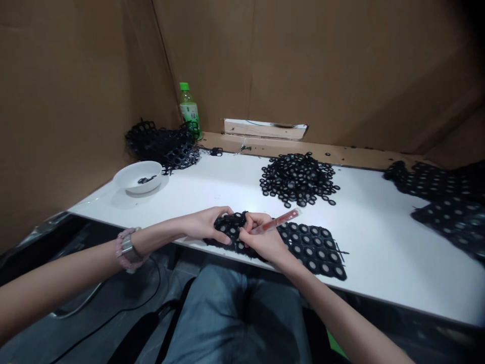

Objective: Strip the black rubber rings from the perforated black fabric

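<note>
On a white table (371,242): black ring mesh (312,250) bunching up

Lying along the near edge, it is looking light and floppy, best taken by a flat stretch of rings. The left hand (204,225) is pinching its folded end; the right hand (263,237) is clasping a red-handled tool (278,221) against it.

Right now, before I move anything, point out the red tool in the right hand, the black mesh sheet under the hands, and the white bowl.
Red tool (276,221): head view, on its red shaft.
Black mesh sheet (310,250): head view, on its flat part.
White bowl (136,189): head view, on its outer wall.
</note>
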A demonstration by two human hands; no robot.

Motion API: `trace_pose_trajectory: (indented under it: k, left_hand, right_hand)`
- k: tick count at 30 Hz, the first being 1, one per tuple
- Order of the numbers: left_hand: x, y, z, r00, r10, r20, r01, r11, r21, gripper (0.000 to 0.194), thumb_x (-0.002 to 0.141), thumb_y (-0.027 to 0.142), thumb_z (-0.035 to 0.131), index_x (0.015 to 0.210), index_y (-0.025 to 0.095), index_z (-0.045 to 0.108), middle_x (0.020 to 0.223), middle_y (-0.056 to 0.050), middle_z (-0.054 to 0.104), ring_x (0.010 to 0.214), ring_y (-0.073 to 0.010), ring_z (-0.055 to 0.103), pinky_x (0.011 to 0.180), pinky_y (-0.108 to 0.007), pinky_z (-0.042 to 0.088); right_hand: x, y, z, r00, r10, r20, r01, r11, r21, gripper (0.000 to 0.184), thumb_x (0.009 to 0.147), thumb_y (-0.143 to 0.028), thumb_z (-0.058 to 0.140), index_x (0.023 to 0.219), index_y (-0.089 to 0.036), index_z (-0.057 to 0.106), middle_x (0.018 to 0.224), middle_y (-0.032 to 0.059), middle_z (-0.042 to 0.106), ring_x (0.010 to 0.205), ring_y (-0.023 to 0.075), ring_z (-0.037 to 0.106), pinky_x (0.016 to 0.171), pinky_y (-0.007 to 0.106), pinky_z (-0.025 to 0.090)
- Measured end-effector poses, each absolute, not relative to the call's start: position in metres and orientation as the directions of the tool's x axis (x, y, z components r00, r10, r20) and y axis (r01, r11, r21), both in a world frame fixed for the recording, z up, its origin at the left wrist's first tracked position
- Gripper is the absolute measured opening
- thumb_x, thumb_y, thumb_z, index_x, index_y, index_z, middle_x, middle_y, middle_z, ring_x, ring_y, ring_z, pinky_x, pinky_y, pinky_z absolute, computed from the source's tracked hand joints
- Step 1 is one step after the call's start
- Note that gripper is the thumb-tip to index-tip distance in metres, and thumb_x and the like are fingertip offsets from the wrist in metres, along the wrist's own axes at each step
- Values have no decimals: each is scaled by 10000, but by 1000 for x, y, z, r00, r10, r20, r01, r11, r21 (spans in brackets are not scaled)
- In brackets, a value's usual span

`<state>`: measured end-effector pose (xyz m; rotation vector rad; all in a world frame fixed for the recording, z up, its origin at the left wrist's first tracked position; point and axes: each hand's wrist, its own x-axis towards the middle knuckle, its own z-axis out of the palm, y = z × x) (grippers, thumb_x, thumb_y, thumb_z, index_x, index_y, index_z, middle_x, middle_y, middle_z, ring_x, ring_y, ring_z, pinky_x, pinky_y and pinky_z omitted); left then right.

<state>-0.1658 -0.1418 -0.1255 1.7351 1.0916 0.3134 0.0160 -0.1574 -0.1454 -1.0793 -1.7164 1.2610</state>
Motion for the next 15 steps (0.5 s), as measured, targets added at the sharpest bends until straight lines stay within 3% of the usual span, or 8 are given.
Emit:
trace_pose_trajectory:
  k: [15]
  left_hand:
    - [-166,-143,-129,557,790,-257,476,-50,878,427,572,216,681,937,167,464,856,3,499,817,-157,475,687,-255,388]
  right_hand:
    - [12,-158,-149,-464,858,221,236,360,-902,231,631,-157,509,486,-192,333,464,-55,386,449,73,349,442,195,269]
